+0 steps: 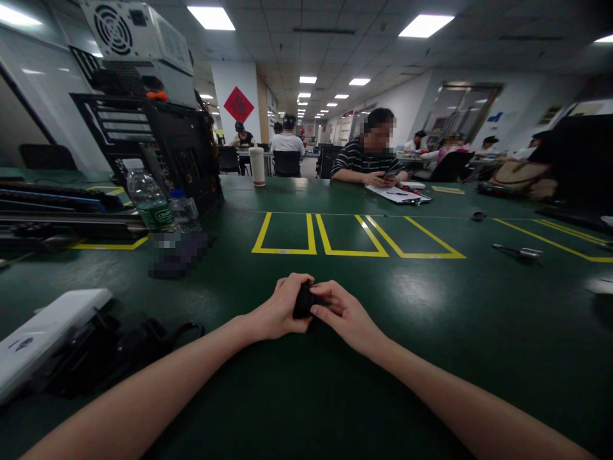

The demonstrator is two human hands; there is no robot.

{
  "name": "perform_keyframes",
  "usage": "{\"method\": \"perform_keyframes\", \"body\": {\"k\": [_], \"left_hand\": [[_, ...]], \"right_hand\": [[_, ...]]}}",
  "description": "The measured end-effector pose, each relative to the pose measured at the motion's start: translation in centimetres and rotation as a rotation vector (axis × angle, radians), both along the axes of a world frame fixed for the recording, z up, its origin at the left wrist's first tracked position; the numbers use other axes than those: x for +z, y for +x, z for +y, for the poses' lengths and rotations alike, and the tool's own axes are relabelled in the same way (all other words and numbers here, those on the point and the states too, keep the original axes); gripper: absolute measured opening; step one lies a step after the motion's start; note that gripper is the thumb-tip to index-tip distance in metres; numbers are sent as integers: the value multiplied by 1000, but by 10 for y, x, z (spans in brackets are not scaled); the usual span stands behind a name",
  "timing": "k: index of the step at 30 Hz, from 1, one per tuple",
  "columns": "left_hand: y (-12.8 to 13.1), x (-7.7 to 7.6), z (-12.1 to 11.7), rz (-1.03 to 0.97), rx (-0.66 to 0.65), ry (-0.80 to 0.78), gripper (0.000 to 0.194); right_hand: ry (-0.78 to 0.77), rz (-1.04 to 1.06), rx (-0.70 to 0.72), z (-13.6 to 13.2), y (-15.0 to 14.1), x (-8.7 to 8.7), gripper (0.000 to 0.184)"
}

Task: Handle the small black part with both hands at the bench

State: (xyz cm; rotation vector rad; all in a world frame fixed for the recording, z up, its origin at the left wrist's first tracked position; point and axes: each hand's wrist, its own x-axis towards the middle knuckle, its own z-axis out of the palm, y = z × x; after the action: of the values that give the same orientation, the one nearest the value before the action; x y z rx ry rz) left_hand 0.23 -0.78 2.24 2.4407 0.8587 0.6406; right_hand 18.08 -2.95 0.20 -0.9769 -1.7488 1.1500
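Note:
A small black object (pixel 302 301) sits between my two hands above the green tabletop (pixel 306 396); its kind is hard to make out. My left hand (pixel 281 310) wraps around it from the left, thumb below and fingers over the top. From the right, my right hand (pixel 342 313) pinches the object's right side between thumb and fingertips. Much of the object is hidden by the fingers.
Yellow tape frames (pixel 316 250) mark the table beyond my hands. To the left are a computer case (pixel 177 153), a plastic bottle (pixel 148 198), a white box (pixel 48 332) and black gear (pixel 124 348). A screwdriver-like tool (pixel 520 252) lies right. A person (pixel 368 156) sits opposite beside a clipboard (pixel 402 194).

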Motion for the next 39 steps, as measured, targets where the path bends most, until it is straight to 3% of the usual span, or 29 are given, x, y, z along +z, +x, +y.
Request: {"method": "perform_keyframes", "body": {"k": [7,13,19,24,31,36,39], "left_hand": [[-2,-2,2,6,-7,-3,62],[-1,-3,2,7,9,-15,60],[-1,-3,1,-5,-12,21,59],[0,-4,2,6,-6,11,61],[-1,-6,3,12,-2,4,61],[-1,-6,3,2,3,8,62],[-1,-4,2,3,-4,-9,60]], "right_hand": [[-64,-19,-32,3,0,2,32],[-37,-33,51,0,2,1,26],[0,-36,14,2,0,0,16],[-74,-29,-11,6,0,-1,29],[-56,2,78,3,2,-1,26],[-89,49,64,6,1,-3,18],[-108,37,43,7,1,-2,23]]}}
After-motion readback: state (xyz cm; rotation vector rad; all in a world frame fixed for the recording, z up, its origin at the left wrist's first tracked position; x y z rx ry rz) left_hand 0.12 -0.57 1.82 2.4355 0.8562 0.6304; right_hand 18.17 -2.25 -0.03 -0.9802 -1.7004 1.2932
